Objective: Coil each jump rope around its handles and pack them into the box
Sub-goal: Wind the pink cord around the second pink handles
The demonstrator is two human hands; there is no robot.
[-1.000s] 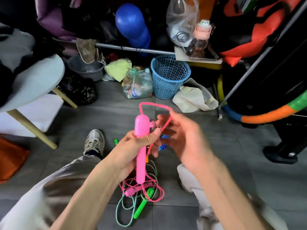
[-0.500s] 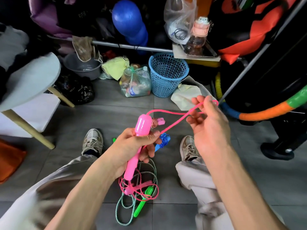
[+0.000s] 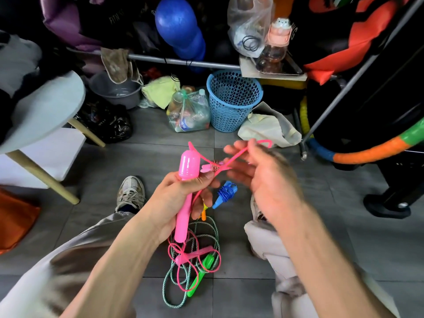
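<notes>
While the left hand (image 3: 176, 200) grips the pink handle (image 3: 186, 180) upright, the right hand (image 3: 263, 175) pinches its pink rope (image 3: 236, 154), blurred.

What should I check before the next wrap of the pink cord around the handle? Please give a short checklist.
1. Left hand grips the pink handle firmly: ok.
2. Right hand holds the pink cord: ok, though blurred.
3. Cord between the hands free of knots: cannot tell.
4. Loose pink cord on the floor clear of the green rope: not ok, they overlap.
5. Second pink handle collected: not ok, on the floor.
6. Box within reach: cannot tell.
</notes>
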